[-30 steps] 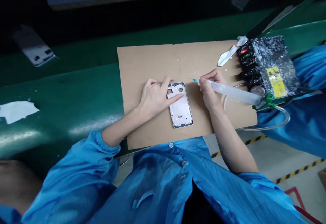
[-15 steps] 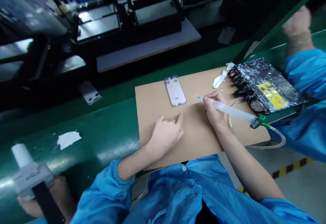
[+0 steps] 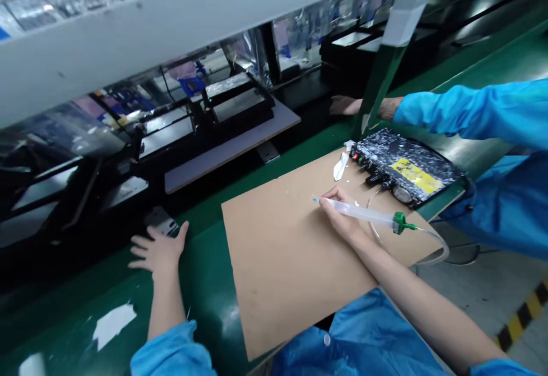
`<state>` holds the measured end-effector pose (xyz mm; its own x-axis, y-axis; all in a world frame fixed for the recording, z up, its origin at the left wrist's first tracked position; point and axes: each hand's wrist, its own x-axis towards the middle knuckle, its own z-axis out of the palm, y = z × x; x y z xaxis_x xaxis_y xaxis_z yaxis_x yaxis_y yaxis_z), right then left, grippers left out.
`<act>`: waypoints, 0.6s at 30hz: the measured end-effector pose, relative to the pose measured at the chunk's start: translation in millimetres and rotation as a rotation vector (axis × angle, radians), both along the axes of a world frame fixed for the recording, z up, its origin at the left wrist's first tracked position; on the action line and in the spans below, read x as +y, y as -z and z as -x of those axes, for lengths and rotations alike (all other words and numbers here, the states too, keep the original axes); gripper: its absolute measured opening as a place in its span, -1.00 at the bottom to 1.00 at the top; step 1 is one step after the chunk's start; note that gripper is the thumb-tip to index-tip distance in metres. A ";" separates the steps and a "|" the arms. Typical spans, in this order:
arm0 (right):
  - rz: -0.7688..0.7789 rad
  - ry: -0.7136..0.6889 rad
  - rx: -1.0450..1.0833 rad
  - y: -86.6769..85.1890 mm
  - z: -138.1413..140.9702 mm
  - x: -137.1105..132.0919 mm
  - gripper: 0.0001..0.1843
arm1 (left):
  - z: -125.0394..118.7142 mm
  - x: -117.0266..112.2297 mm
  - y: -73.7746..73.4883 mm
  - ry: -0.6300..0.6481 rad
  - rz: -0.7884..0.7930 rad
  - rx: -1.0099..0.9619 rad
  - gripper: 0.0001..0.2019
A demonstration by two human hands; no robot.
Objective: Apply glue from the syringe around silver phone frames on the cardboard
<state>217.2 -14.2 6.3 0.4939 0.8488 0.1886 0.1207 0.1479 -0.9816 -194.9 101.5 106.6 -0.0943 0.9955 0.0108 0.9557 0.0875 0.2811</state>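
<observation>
My left hand (image 3: 160,250), fingers spread, is over the green bench edge beside a pale phone housing (image 3: 161,220) on the dark strip. The hand partly overlaps the housing in view, and whether they touch I cannot tell. In my right hand (image 3: 338,216) is a clear dispensing syringe (image 3: 363,211), held like a pen above the brown board (image 3: 282,262). Its blue tip (image 3: 315,199) points left, and a green cap (image 3: 399,223) with a clear hose (image 3: 440,245) closes the rear end. Another phone housing (image 3: 268,152) lies partly under the raised shelf.
A stained black control box (image 3: 406,165) with knobs and a gauge sits right of the board. Crumpled white paper (image 3: 341,166) lies near it. A co-worker's hand (image 3: 345,105) reaches past a green post (image 3: 379,88). White scrap (image 3: 113,326) lies on the green bench at left.
My left hand has moved left off the board and spread its fingers. The phone housing that lay on the board is gone from it. My view has shifted; the co-worker's arm at right reaches inward.
</observation>
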 end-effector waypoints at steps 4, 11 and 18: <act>0.006 -0.024 0.032 -1.7 4.0 3.4 -0.68 | 11.5 -2.3 -6.5 0.036 0.070 -0.075 -0.39; -0.004 -0.025 0.042 -4.1 6.1 7.8 -0.73 | 8.8 5.4 -13.2 -0.160 0.050 -0.057 -0.32; 0.011 -0.025 0.001 -4.0 5.5 9.3 -0.74 | 18.5 17.5 -6.2 -0.510 -0.047 0.080 0.08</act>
